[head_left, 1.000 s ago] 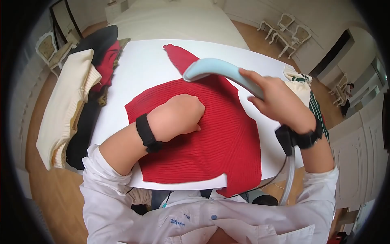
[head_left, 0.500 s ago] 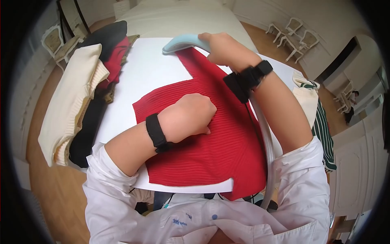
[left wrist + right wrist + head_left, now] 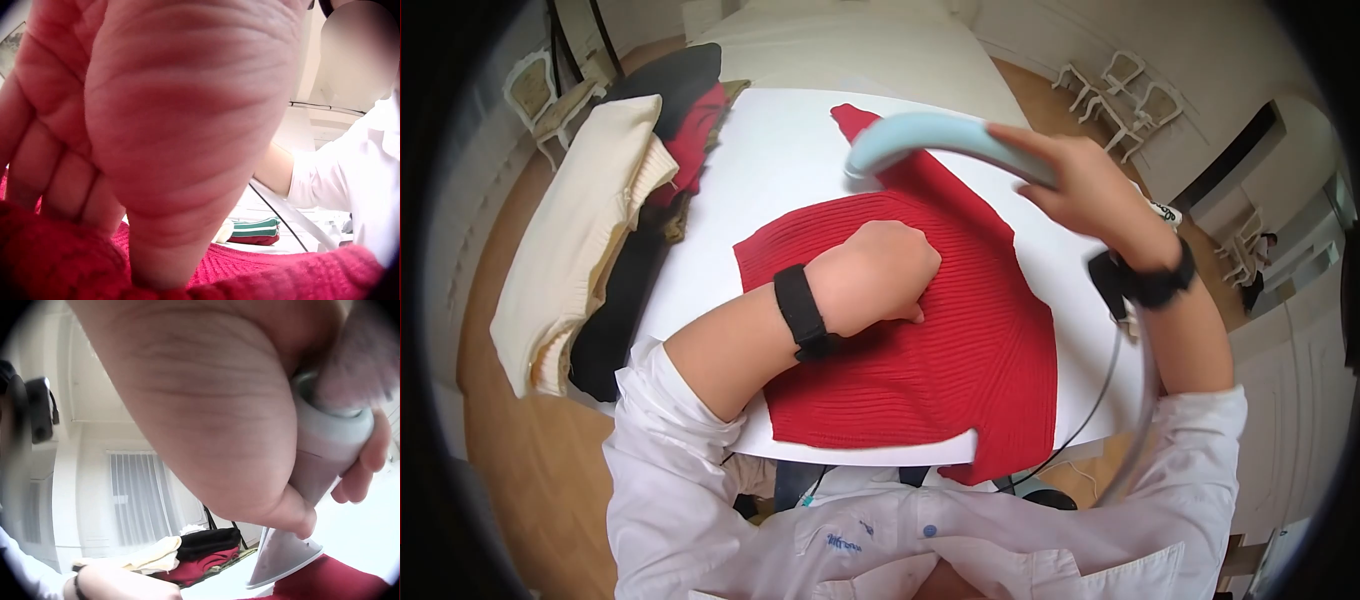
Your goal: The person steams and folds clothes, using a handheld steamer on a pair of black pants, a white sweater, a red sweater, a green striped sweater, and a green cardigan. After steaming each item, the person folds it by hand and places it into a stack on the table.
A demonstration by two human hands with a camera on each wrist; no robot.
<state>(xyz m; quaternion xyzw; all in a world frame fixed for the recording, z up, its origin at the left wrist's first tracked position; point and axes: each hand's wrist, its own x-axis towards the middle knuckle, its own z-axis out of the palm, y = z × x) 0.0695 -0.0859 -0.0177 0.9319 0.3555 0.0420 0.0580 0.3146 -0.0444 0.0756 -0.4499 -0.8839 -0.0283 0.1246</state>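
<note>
A red ribbed knit sweater (image 3: 970, 330) lies on the white table, one sleeve stretched toward the far edge. My left hand (image 3: 875, 275) rests on its middle, knuckles up. In the left wrist view, the thumb and fingers (image 3: 72, 178) point down into the red knit, apart from each other, their tips hidden. My right hand (image 3: 1090, 190) grips the handle of a light blue handheld garment steamer (image 3: 940, 135). The steamer's head (image 3: 281, 556) tilts over the sleeve in the right wrist view. A pale hose (image 3: 1135, 440) hangs from the steamer beside the right forearm.
Cream knitwear (image 3: 575, 230) is stacked on the table's left, beside black (image 3: 615, 310) and red garments (image 3: 695, 140). A green-and-white striped garment (image 3: 256, 228) lies on the right side. A thin black cable (image 3: 1100, 400) crosses the near right edge. White chairs (image 3: 1135, 95) stand beyond the table (image 3: 770, 150).
The right hand swept the steamer out to the sleeve's far end, then drew it back right and nearer. The left hand stays on the sweater.
</note>
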